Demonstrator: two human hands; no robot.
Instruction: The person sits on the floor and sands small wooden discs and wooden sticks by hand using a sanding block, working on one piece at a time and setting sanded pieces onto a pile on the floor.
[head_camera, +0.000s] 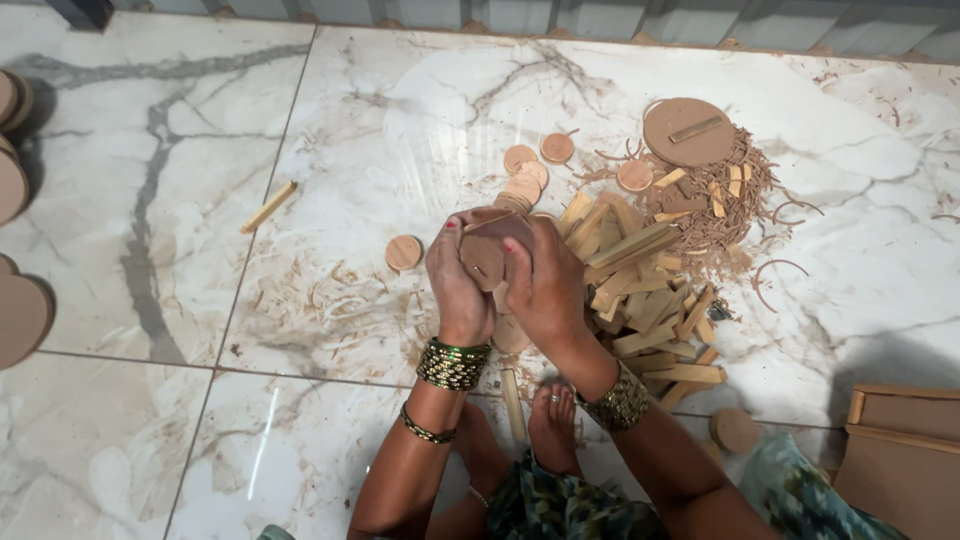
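Observation:
My left hand (457, 285) and my right hand (546, 283) are raised together over the floor, both closed around a small round wooden disc (483, 258). A thin wooden strip lies across the top of the disc between my fingertips. Just right of my hands is a heap of flat wooden sticks (640, 290). Several small wooden discs (527, 175) lie beyond my hands, and one single disc (403, 252) lies to the left.
White marble floor tiles (150, 300) with wood shavings (730, 205) and a large round wooden lid (688, 131) at the back right. A loose stick (268, 207) lies left. Wooden boxes (900, 450) sit at the lower right, brown wooden shapes (18, 310) at the left edge. My feet (552, 425) rest below.

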